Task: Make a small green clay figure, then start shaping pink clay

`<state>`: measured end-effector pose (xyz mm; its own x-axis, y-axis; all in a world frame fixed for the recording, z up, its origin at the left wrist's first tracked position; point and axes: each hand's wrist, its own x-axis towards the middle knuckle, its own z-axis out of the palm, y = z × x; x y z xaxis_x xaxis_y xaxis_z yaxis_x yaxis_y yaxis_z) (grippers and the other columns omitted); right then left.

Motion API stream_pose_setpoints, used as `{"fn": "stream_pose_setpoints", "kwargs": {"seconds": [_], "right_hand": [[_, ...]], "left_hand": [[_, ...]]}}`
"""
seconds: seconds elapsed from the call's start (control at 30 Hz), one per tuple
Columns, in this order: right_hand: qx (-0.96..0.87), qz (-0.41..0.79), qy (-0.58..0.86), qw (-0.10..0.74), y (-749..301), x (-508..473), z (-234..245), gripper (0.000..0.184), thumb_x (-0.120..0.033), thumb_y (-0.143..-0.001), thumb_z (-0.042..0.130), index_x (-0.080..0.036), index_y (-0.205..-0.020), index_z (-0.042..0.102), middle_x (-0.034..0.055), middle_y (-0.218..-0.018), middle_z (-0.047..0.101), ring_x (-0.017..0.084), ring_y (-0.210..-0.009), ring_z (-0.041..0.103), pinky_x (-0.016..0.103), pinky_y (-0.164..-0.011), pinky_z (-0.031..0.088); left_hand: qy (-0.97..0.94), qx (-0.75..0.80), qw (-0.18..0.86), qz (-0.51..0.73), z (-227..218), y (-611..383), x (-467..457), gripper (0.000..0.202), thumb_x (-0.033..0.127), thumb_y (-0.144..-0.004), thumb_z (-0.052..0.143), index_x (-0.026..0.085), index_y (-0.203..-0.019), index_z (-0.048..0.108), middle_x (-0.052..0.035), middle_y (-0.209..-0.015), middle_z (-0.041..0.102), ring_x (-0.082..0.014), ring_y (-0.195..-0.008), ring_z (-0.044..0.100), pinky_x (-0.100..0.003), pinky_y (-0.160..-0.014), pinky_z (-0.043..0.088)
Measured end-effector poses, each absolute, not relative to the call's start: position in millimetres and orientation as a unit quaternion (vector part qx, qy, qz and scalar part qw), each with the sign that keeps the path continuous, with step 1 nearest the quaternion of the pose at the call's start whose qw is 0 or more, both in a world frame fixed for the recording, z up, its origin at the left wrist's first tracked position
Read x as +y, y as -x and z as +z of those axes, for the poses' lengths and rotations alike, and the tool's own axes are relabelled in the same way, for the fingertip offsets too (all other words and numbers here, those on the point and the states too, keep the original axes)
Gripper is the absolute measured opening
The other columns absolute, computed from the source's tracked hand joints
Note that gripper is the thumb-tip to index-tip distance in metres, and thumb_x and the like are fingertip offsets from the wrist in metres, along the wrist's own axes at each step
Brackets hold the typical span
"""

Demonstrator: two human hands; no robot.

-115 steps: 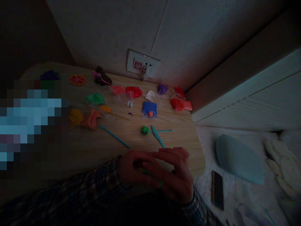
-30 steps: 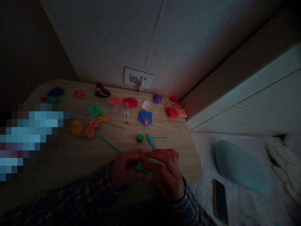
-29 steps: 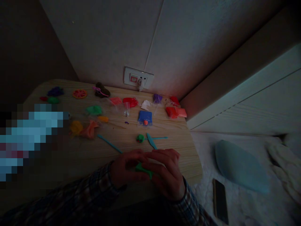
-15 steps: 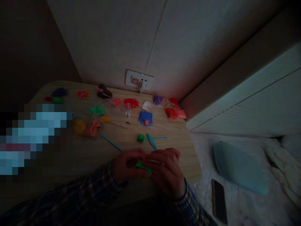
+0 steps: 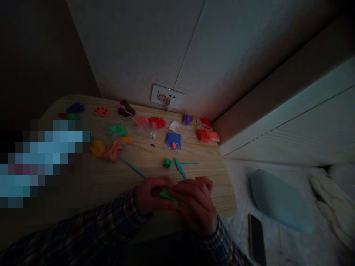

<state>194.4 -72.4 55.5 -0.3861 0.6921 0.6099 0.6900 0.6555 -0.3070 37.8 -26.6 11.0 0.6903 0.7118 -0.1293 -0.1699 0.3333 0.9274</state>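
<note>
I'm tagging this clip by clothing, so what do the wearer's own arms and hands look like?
The left sleeve and right sleeve are long, dark blue plaid with paler lines, reaching the wrists. The left hand and right hand wear no gloves; the light is too dim to rule out rings on the fingers.

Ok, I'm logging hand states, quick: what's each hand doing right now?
Left hand: closed, holding the green clay.
Right hand: closed, fingers over the same clay, holding it too.
</note>
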Motion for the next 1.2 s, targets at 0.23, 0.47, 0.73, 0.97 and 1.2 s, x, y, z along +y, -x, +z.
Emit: {"fn": "stream_pose_setpoints", "kwargs": {"seconds": [0.23, 0.47, 0.73, 0.97, 1.2], "right_hand": [[-0.828, 0.015, 0.428, 0.363, -193, -74, 48, 0.025, -0.027, -0.093, 0.04, -0.017, -0.098, 0.062, 0.0053, -0.093, 0.068, 0.019, -0.092, 0.056, 0.038, -0.083, 0.031], [-0.846, 0.002, 0.406, 0.346, -193, -72, 58, 0.023, -0.023, -0.091, 0.042, -0.017, -0.096, 0.064, 0.0024, -0.09, 0.07, 0.017, -0.087, 0.058, 0.035, -0.081, 0.032], [-0.842, -0.004, 0.408, 0.352, -191, -74, 62, 0.022, -0.023, -0.092, 0.043, -0.017, -0.094, 0.064, 0.003, -0.089, 0.07, 0.016, -0.086, 0.058, 0.036, -0.081, 0.031], [-0.83, -0.005, 0.42, 0.366, -190, -78, 62, 0.022, -0.024, -0.091, 0.044, -0.016, -0.094, 0.063, 0.0046, -0.089, 0.07, 0.018, -0.088, 0.058, 0.036, -0.081, 0.032], [-0.824, -0.012, 0.426, 0.373, -188, -78, 62, 0.019, -0.023, -0.09, 0.046, -0.016, -0.095, 0.063, 0.0041, -0.088, 0.069, 0.017, -0.087, 0.058, 0.035, -0.08, 0.033]], "left_hand": [[-0.484, 0.252, 0.795, 0.265, 2, -39, -26, 0.047, 0.045, -0.049, 0.079, 0.013, -0.08, 0.064, 0.0004, -0.076, 0.053, -0.0151, -0.077, 0.049, -0.025, -0.072, 0.04], [-0.507, 0.249, 0.782, 0.264, 4, -39, -27, 0.047, 0.051, -0.052, 0.075, 0.013, -0.074, 0.061, 0.0016, -0.072, 0.049, -0.0128, -0.07, 0.044, -0.024, -0.068, 0.038], [-0.489, 0.245, 0.792, 0.272, 6, -38, -27, 0.048, 0.05, -0.049, 0.077, 0.012, -0.073, 0.061, 0.0017, -0.071, 0.049, -0.0133, -0.072, 0.046, -0.024, -0.07, 0.038], [-0.46, 0.229, 0.808, 0.287, 8, -39, -28, 0.042, 0.045, -0.05, 0.079, 0.013, -0.071, 0.062, 0.0032, -0.07, 0.048, -0.0115, -0.071, 0.045, -0.022, -0.069, 0.037], [-0.473, 0.229, 0.797, 0.298, 9, -38, -28, 0.043, 0.046, -0.051, 0.078, 0.014, -0.075, 0.062, 0.0026, -0.072, 0.051, -0.0124, -0.075, 0.047, -0.024, -0.074, 0.038]]}}
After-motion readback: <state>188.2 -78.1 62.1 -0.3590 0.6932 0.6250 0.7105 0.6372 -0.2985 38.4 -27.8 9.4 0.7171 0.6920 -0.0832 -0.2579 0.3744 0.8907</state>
